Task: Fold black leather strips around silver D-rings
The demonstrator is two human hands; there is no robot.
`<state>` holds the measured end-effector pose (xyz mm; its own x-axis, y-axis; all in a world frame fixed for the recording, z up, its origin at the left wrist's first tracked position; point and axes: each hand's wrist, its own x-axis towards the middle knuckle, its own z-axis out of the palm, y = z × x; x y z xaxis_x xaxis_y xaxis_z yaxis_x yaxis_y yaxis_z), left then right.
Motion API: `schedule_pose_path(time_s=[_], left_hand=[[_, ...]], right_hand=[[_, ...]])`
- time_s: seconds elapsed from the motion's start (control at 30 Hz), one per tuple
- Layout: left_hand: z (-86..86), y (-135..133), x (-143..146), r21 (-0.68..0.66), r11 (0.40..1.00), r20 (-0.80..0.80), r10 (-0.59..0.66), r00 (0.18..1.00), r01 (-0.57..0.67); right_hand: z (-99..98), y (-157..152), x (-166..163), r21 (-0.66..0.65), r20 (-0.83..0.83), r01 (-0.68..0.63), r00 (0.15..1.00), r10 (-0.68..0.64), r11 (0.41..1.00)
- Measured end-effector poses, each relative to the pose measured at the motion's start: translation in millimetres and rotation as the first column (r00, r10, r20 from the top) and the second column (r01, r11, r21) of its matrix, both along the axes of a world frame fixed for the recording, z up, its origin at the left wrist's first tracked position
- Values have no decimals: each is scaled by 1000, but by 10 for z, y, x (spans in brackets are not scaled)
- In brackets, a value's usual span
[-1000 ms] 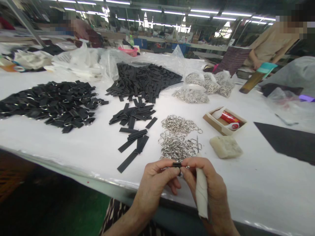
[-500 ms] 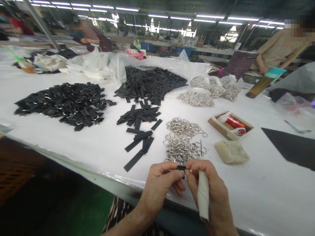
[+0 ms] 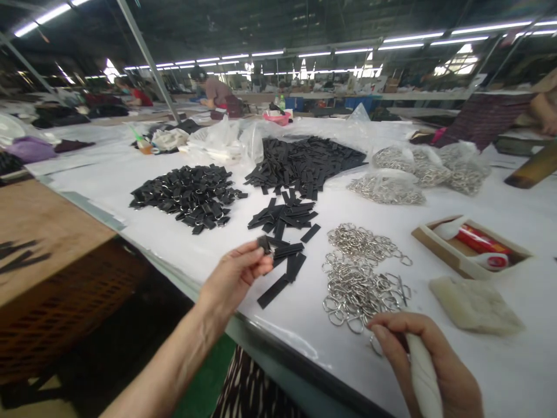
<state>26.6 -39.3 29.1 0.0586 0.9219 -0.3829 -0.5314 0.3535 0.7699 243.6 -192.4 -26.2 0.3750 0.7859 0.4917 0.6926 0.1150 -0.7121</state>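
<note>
My left hand (image 3: pixel 237 270) pinches a small folded black strip (image 3: pixel 263 244) between thumb and fingers, over the loose strips. A bit of shiny metal shows beside it, too small to make out fully. My right hand (image 3: pixel 430 354) is closed around a white-wrapped handle (image 3: pixel 422 371); the working end of that tool is not clear. Its thumb and forefinger tips meet at the near edge of a heap of metal rings (image 3: pixel 354 290). Loose flat black strips (image 3: pixel 289 268) lie between my hands. To the left is a pile of folded black strips with rings (image 3: pixel 187 194).
Behind lie a large heap of black strips (image 3: pixel 304 162) and bags of rings (image 3: pixel 387 188). On the right are a small box (image 3: pixel 424 238) with a red tube and a pale waxy block (image 3: pixel 476 305). A wooden surface (image 3: pixel 52 226) adjoins at left. People work farther back.
My hands have parted. The left moved away to the left with the folded black strip; the right stays near the rings with the wrapped handle. The view has turned left.
</note>
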Motion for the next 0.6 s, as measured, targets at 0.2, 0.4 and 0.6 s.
schedule_pose_path(time_s=[0.2, 0.4, 0.6], left_hand=[[201, 386, -412, 101, 939, 56, 325, 944, -329], [-124, 280, -259, 127, 960, -29, 254, 967, -248], [-110, 305, -362, 422, 904, -369, 242, 897, -70]], right_hand=[[37, 16, -52, -27, -42, -5, 999, 4, 1000], [-82, 55, -92, -22, 47, -60, 997, 61, 998], [-340, 43, 27, 18, 220, -135, 967, 128, 991]])
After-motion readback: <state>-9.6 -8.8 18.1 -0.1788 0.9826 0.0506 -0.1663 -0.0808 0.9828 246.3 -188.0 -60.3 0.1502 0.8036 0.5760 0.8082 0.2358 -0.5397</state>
